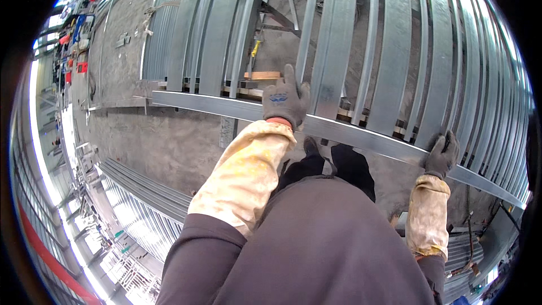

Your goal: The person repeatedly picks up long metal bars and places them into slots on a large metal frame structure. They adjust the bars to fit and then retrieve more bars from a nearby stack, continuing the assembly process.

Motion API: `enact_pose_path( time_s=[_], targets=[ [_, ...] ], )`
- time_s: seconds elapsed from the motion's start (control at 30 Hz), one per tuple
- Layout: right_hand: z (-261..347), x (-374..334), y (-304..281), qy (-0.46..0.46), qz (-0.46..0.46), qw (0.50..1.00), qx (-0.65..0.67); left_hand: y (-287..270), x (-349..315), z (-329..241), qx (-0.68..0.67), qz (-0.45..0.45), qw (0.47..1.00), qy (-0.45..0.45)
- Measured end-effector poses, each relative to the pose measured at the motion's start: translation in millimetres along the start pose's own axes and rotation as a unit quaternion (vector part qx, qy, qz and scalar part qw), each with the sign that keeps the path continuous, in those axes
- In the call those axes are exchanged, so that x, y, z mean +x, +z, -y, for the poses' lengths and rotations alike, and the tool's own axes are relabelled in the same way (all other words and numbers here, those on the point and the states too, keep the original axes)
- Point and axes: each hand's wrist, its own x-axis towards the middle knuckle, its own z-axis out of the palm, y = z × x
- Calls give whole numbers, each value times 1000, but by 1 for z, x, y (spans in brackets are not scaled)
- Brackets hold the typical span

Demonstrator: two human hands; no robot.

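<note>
A long grey metal rail (361, 135) runs across in front of me, along the near ends of many grey metal slats (389, 51). My left hand (287, 101), in a dark grey glove, lies over the rail left of the middle. Its index finger points away from me and its thumb stands apart, beside a narrow metal tube (308, 28). Farther right, my right hand (442, 157), gloved too, is closed over the rail, its fingertips against the slats. The undersides of both hands are hidden. Pale protective sleeves cover both forearms.
Through the gaps I see a yellow-handled tool (256, 48) and an orange-brown wooden block (262, 75). Stacked metal profiles (144, 192) lie behind at the lower left. More metal lengths (464, 251) lie at the lower right. My feet stand close to the rail.
</note>
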Motion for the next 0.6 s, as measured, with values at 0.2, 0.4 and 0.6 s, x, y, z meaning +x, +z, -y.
enact_pose_path(
  time_s=[0.2,0.4,0.6],
  targets=[
    [-11,-4,4,-1,11,1000,24,3,-2,7,-18,3,1000,6],
    [0,-9,-1,9,0,997,70,11,-8,15,-68,-82,993,46],
    [28,-7,-5,-25,-50,997,55,0,-17,17,-145,-97,983,64]
  ],
)
